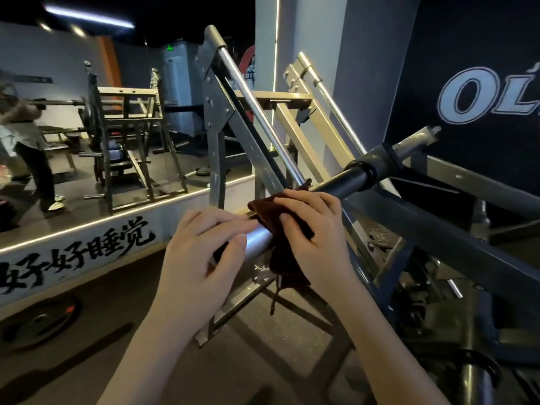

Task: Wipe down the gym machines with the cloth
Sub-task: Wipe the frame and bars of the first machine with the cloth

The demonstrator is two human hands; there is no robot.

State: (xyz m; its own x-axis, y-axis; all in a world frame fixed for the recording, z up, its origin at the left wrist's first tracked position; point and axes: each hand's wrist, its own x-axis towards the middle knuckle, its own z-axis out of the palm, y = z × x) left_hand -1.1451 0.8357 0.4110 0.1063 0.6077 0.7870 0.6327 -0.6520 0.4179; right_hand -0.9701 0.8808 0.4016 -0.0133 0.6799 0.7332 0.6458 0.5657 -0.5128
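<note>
1 head-worn wide-angle view, forward and slightly down, close above the machine bar (257, 238)

A strip light (87, 16) glows on the dark ceiling (181, 10). At my left a platform (181, 213) with a white edge bears black characters (79, 252); a weight plate (41, 320) lies on the floor (122, 290) below. Pale lettering (479, 95) marks the dark wall (467, 39) at my right.

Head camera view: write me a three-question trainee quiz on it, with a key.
1. True or false: the cloth lies on the floor.
2. The right hand holds the cloth against: A the bar; B a bench; C a mirror.
3. What does the left hand grip?
Key: 1 false. 2 A. 3 the bar.
</note>
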